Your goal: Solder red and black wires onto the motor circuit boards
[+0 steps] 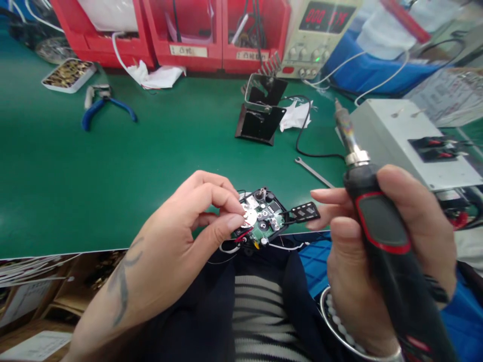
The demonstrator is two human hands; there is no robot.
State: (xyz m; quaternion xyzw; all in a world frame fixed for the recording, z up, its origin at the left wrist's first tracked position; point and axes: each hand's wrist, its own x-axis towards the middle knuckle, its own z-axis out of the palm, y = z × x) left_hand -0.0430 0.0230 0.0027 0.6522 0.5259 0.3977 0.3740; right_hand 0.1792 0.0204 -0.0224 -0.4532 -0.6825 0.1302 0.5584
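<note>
In my right hand [381, 251] is a black and red soldering iron [385, 226], its metal tip pointing up and away from me. The fingertips of that hand come close to a small black panel [305, 212] joined to a circuit board assembly [266, 226]. At the front edge of the bench, this green board in a black frame carries a round white part and several wires. My left hand [204, 216] pinches at the board's left side, thumb and forefinger together. Whatever lies between those fingertips is too small or hidden to name.
Behind the board stands a black soldering iron stand [260, 123]. Blue-handled pliers [101, 105] and a tray of small brass parts [69, 75] lie left. A wrench [313, 172] and a grey metal box [415, 141] are right. Red bins [184, 58] and a power supply [317, 42] line the back.
</note>
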